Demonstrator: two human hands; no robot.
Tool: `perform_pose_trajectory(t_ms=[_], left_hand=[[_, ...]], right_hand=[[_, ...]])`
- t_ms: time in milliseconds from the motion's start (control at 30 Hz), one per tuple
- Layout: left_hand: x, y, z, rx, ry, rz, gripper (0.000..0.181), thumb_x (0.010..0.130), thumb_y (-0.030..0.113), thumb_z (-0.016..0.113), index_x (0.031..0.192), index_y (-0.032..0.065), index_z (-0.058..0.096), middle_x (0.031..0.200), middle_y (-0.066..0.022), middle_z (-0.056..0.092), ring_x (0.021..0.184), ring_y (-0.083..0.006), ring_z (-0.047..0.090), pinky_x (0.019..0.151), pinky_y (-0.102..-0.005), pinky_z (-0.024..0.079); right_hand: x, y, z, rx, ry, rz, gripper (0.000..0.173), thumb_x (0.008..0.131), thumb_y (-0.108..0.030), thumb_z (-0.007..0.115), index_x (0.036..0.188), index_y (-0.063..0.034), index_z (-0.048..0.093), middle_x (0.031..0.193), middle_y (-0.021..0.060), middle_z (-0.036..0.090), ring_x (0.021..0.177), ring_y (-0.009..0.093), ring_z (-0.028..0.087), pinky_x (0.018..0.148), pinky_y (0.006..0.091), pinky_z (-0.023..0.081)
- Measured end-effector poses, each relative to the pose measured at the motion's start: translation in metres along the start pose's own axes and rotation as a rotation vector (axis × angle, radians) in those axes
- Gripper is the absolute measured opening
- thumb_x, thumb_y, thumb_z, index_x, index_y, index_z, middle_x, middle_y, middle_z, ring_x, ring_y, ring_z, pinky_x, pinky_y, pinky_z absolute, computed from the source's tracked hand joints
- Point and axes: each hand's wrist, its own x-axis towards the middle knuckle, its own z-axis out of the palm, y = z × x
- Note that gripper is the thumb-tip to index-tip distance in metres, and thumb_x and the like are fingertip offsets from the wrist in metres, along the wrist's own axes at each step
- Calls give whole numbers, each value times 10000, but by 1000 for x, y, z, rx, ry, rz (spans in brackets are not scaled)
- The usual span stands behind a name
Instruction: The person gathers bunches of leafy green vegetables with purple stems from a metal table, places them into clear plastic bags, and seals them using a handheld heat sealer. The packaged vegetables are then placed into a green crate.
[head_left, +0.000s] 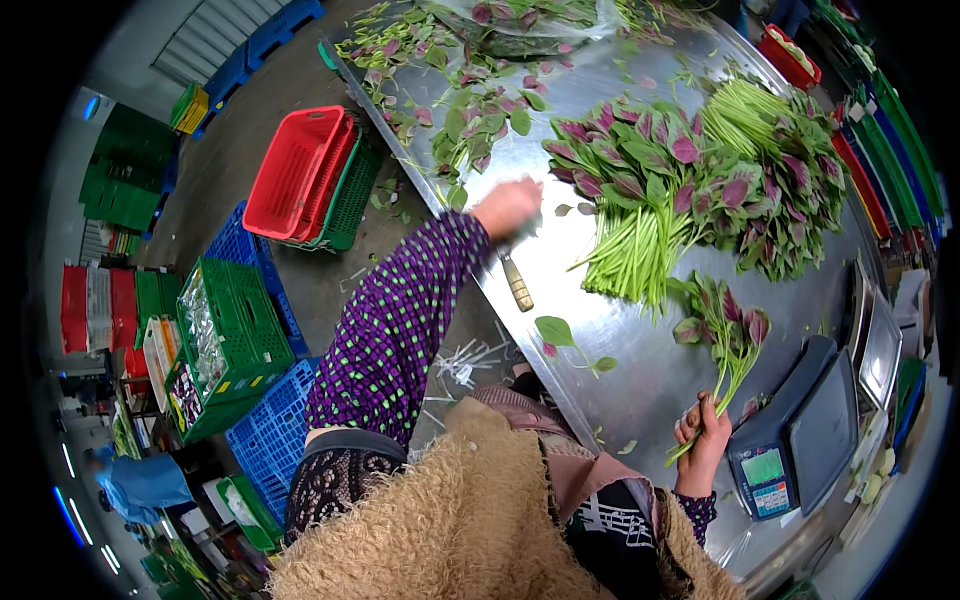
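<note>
My left hand, blurred, is over the metal table near its left edge; whether its fingers hold anything is unclear. Just below it lies a wooden tool handle, its far end partly hidden. In my right hand are the stems of a small bunch of red-and-green amaranth, leaves pointing away from me. Beyond that bunch, a large pile of amaranth rests with its pale green stems towards me. Another stack of stems sits behind it. A loose leafy sprig lies near the table's front edge.
A digital scale stands to the right of my right hand. Loose leaves and a clear plastic bag cover the table's far end. Left of the table are red baskets, green crates and blue pallets on the floor.
</note>
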Motion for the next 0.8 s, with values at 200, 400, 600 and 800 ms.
perform_pose_trajectory(t_ms=[200,400,600,800], left_hand=[[38,-65,-91,553,226,-488,202,621,112,646,820,86,626,831,-136,565,826,-306,566,734,-434,451],[-32,97,-31,-104,-317,-21,234,616,172,638,829,114,718,815,-82,654,936,-282,595,755,-417,459],[-37,122,14,293,-429,77,50,680,194,667,697,208,712,710,67,654,809,-172,600,762,-401,388],[2,128,34,181,-282,153,94,687,219,658,653,134,680,703,2,627,746,-206,596,680,-424,389]], right_hand=[[28,-10,-17,-71,117,-98,191,930,-236,588,800,-130,498,587,-81,276,472,32,259,421,220,236],[15,23,4,-144,-122,72,295,918,-337,581,738,-117,504,642,19,524,516,105,459,462,230,373],[23,30,12,-250,-193,246,300,922,-328,577,716,-133,481,610,-3,481,478,95,415,419,230,333],[43,34,-12,-244,-181,303,270,916,-345,586,764,-130,527,599,-12,473,449,96,388,375,240,304]])
